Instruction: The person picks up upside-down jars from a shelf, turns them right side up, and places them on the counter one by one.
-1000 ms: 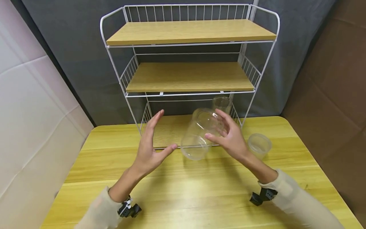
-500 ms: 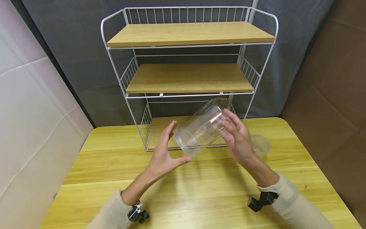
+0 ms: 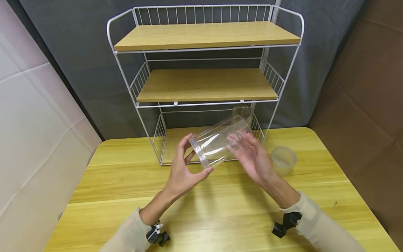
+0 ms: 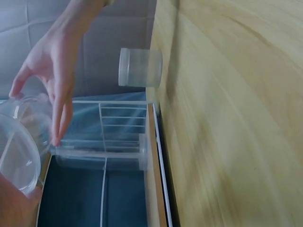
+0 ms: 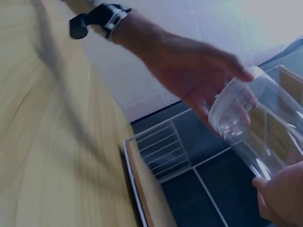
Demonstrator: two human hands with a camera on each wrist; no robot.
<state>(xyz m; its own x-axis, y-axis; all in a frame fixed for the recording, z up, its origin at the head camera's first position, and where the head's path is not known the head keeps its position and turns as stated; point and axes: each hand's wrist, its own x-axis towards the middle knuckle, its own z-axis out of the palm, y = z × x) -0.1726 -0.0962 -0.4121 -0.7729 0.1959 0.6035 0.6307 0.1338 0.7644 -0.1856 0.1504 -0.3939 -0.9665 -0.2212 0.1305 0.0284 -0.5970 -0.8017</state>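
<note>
A clear cylindrical jar (image 3: pixel 217 141) is held tilted in the air in front of the rack's bottom shelf. My left hand (image 3: pixel 184 173) grips its ribbed end between thumb and fingers; the right wrist view shows this hand (image 5: pixel 194 71) around that whitish band (image 5: pixel 232 111). At the jar's other end is my right hand (image 3: pixel 253 161), its fingers fairly straight and lying along the wall. In the left wrist view those fingers (image 4: pixel 59 80) extend beside the clear jar (image 4: pixel 19 156). Whether the right palm touches it is hard to tell.
A white wire rack with wooden shelves (image 3: pixel 204 84) stands at the back of the wooden table (image 3: pixel 126 182). Another clear jar (image 3: pixel 241 112) stands on its bottom shelf at right. A short translucent tub (image 3: pixel 284 158) sits on the table beside the rack.
The jar has tilted further onto its side. My left hand has come in from the left and taken hold of its ribbed end. The right hand's fingers have straightened from their grip.
</note>
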